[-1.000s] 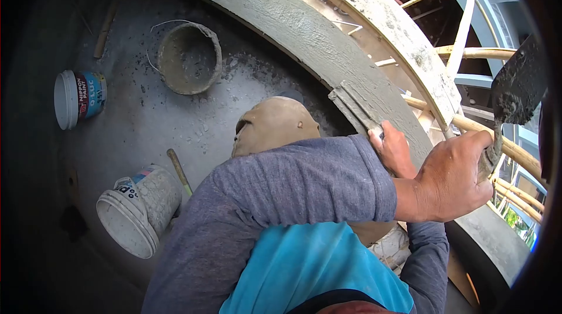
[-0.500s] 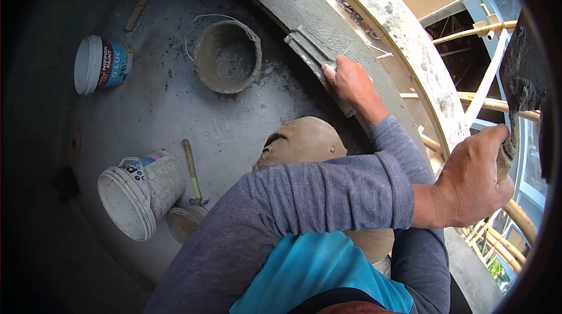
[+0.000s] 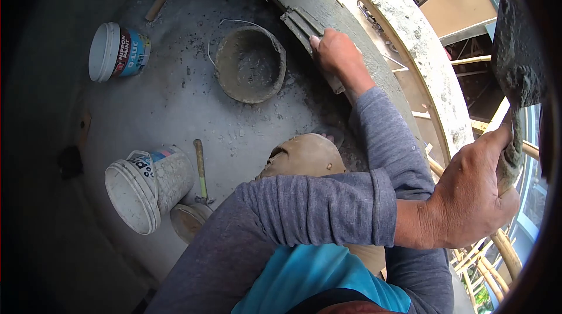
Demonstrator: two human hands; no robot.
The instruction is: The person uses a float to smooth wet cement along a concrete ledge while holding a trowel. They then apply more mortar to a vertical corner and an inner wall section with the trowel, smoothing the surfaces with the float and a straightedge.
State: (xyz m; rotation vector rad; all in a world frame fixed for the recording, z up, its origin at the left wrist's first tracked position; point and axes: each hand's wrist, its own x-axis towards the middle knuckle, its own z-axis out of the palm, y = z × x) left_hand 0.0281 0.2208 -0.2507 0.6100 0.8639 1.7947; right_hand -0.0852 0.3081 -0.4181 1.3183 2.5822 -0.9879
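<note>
My arms are crossed, the left forearm lying over the right. My right hand [image 3: 342, 59] is closed on a long, ridged, mortar-smeared plastering float [image 3: 304, 30], held along the inner edge of a curved wall top [image 3: 357, 33] coated in wet grey mortar. Out at the far right, my left hand [image 3: 468, 197] grips the handle of a trowel [image 3: 518, 50] whose dark, mortar-caked blade points upward. Part of that blade is lost in the dark image edge. Below the float on the floor stands a mortar-stained bucket [image 3: 225, 68] with a wire handle and some grey mix inside.
A paint bucket [image 3: 130, 53] lies tipped at the upper left. Nearer me are a white bucket [image 3: 178, 176] on its side, a hammer [image 3: 200, 167] and a round container [image 3: 187, 220]. Bamboo poles [image 3: 506, 252] stand beyond the wall on the right.
The float and my right hand have shifted slightly toward the upper left along the wall. My left hand with the trowel is a little lower. The view has tilted, so the buckets appear farther right.
</note>
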